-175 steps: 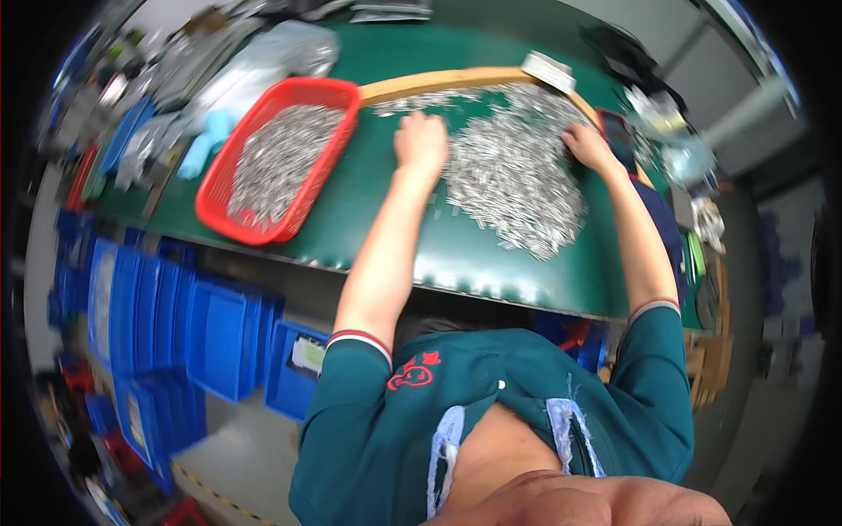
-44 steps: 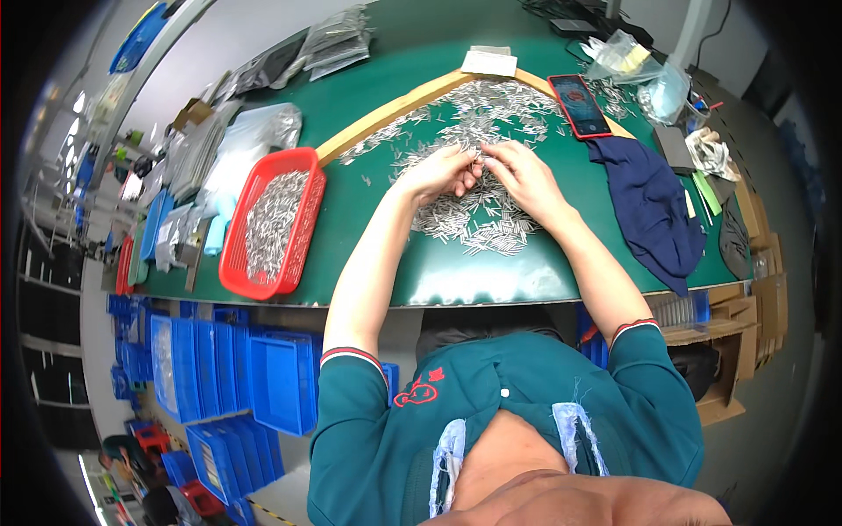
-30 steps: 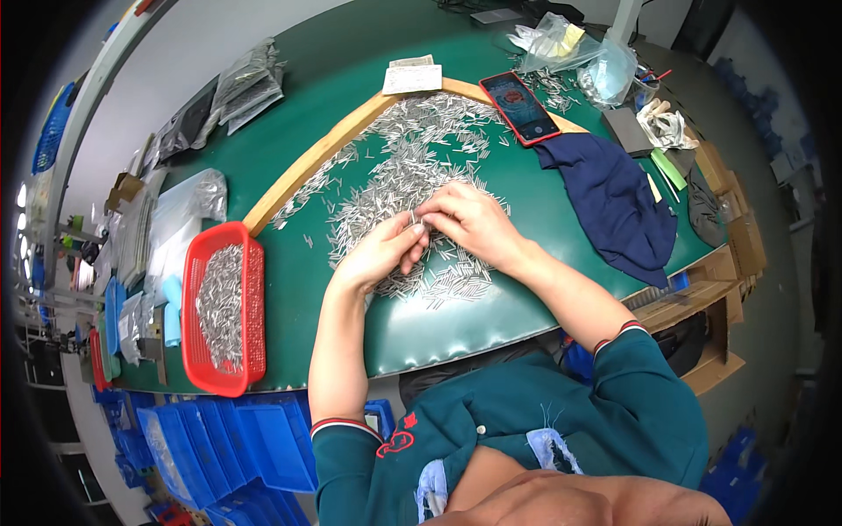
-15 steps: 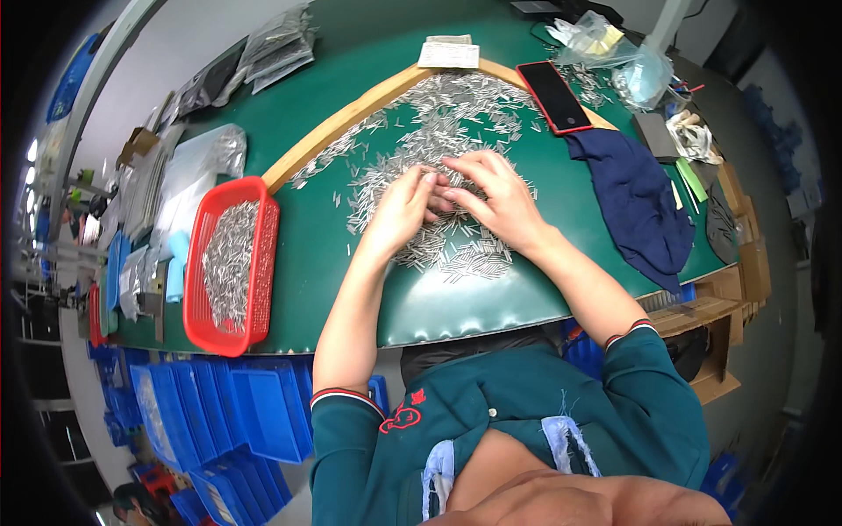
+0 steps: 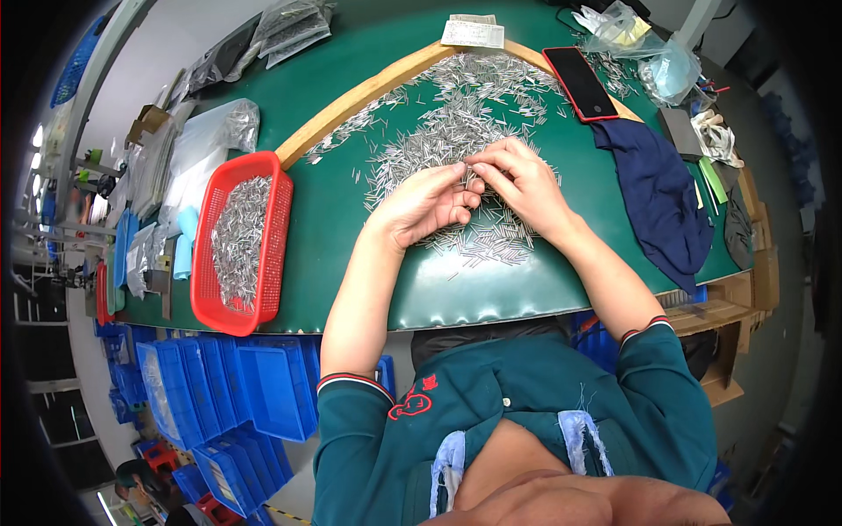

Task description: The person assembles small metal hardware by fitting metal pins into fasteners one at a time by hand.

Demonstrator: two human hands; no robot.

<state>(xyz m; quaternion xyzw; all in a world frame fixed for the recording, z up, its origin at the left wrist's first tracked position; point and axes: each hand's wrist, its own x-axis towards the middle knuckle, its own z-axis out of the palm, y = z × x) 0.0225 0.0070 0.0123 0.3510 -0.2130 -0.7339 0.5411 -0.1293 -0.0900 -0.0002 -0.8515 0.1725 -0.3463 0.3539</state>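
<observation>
Two bare hands are hovering close together over a heap of small, slim metal pieces (image 5: 430, 140), their fingertips meeting above its near part. Each piece is looking light, stiff and smooth to me, probably a bit slippery and hard to break, so a fingertip pinch around its middle is seeming the surest hold. The left hand (image 5: 436, 203) is turning its palm partly upward, its fingers curling loosely and its thumb reaching toward the other hand; whether a piece is lying within, I cannot tell. The right hand (image 5: 524, 187) is arching over with thumb and forefinger drawn nearly together at the left one's tips, perhaps pinching something too small for me to make out. Around them, the heap is spreading across the green tabletop (image 5: 491, 298), thinning out toward an angled wooden strip (image 5: 368, 95), where a paper card (image 5: 474, 34) is resting at the bend. To the left, a red basket (image 5: 274, 245) is holding many similar pieces. To the right, a phone (image 5: 581, 83) is lying partly over the wood, with a navy cloth (image 5: 656, 197) spreading just beside it.
</observation>
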